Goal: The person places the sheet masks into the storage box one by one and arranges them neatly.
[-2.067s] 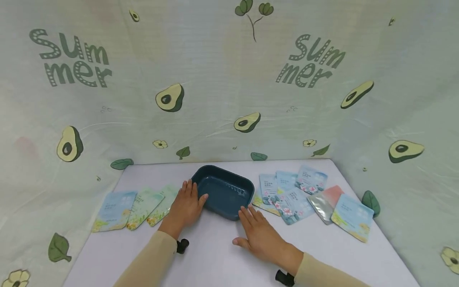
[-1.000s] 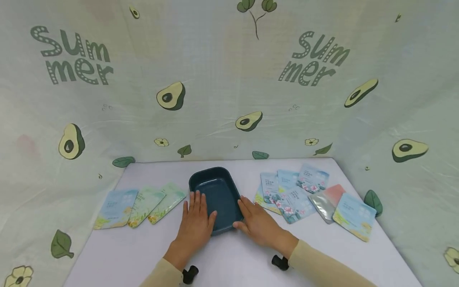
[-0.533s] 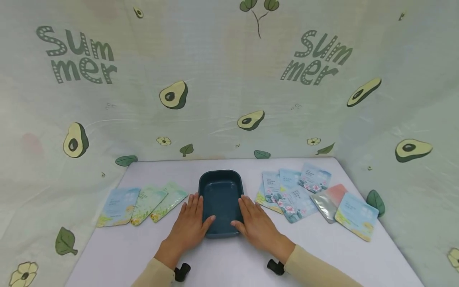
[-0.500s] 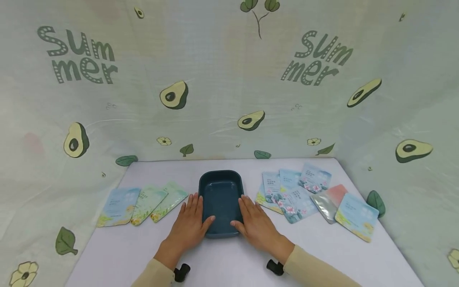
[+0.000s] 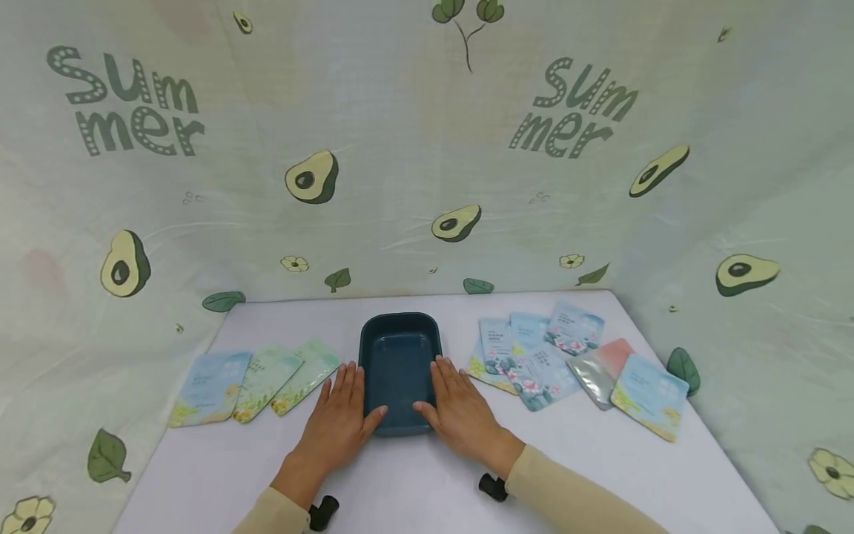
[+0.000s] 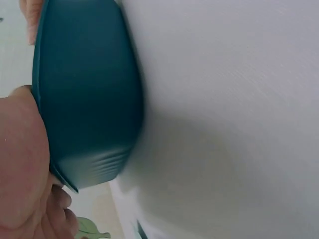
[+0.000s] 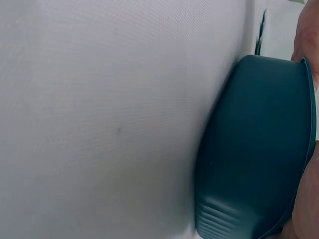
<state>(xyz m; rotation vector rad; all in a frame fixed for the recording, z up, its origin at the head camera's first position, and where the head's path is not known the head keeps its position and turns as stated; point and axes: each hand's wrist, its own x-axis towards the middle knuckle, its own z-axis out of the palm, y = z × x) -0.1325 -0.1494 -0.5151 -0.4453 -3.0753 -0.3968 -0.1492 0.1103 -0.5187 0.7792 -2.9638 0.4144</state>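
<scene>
"Dark-teal rectangular dish with rounded corners: where?"
"Rests on the white table, between bare left hand and bare right hand."
"How held?"
"Touched on both sides by straight, unclenched fingers."

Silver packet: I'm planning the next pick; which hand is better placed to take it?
Probably the right hand: it touches the tray on the side nearer the silver packet; the left hand is opposite.
</scene>
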